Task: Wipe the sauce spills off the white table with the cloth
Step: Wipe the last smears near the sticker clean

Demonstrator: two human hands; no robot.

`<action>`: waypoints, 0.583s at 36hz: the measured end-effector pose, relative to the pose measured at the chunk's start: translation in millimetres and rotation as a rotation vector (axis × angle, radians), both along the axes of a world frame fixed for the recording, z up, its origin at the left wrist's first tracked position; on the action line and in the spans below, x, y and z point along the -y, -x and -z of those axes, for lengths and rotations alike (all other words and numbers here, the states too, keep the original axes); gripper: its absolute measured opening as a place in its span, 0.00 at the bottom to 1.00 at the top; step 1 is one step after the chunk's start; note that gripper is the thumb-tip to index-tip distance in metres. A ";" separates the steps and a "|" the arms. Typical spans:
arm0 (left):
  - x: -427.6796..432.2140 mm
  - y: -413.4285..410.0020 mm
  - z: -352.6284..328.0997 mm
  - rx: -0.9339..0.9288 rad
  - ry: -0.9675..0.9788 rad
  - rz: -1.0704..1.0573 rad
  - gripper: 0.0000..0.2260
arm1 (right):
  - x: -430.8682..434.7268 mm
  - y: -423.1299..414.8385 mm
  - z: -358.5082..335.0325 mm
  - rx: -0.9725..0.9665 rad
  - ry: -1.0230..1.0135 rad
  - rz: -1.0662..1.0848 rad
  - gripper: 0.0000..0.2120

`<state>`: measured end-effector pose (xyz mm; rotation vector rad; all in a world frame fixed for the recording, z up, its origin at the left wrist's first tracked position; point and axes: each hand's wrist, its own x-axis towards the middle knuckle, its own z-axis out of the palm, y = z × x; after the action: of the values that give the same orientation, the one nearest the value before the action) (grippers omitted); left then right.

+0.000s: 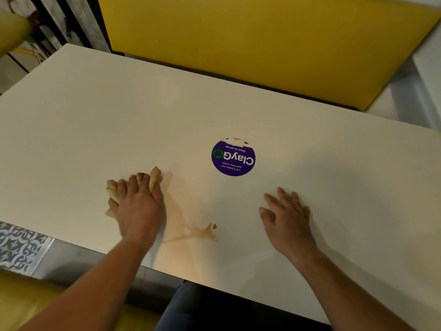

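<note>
My left hand (137, 206) presses a crumpled, sauce-stained beige cloth (155, 177) flat on the white table (95, 130); the cloth pokes out past the fingers and beside the thumb. Just to the right of that hand an orange-brown sauce smear (188, 229) runs diagonally toward the near edge, with a small darker blob at its right end. My right hand (287, 217) rests palm down on the table with fingers spread, holding nothing, to the right of the smear.
A round purple sticker (233, 158) is stuck on the table beyond the two hands. A yellow bench seat (262, 39) stands across the far edge. Patterned floor tiles (16, 247) show at the lower left, and my legs lie under the near edge.
</note>
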<state>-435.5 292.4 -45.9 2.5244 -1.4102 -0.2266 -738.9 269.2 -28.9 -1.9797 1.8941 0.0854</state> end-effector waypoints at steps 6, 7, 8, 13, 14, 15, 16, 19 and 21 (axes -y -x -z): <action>2.4 58.6 -1.1 -0.017 -0.024 0.049 0.22 | -0.6 -0.3 0.0 0.008 0.001 -0.008 0.24; 2.3 69.4 -0.1 -0.017 -0.027 0.078 0.22 | -0.5 0.6 0.1 0.014 -0.002 -0.011 0.24; 1.9 79.6 1.4 -0.014 -0.028 0.113 0.22 | -0.4 2.1 0.3 0.017 -0.007 -0.015 0.24; -7.9 126.4 3.2 -0.035 0.003 0.350 0.20 | 1.6 6.6 -1.0 0.027 -0.014 -0.028 0.24; -11.9 131.4 3.6 -0.038 0.011 0.420 0.20 | 2.0 6.1 -1.2 0.022 -0.015 -0.033 0.24; -15.2 132.6 3.7 -0.036 0.012 0.495 0.21 | 2.2 6.0 -1.1 0.015 -0.017 -0.034 0.24; -17.2 127.6 4.5 -0.025 0.014 0.564 0.22 | 2.8 4.6 -1.3 0.004 -0.020 -0.039 0.25; -17.9 96.0 6.3 0.033 0.005 0.784 0.23 | 3.7 1.7 -3.0 -0.026 -0.034 -0.044 0.25; -19.6 74.5 5.6 0.076 0.009 0.873 0.23 | 3.6 -1.3 -4.4 -0.033 -0.038 -0.059 0.25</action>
<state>-510.0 312.0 -51.5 1.7550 -2.4396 -0.2635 -737.7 265.6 -24.6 -2.0204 1.8412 0.1708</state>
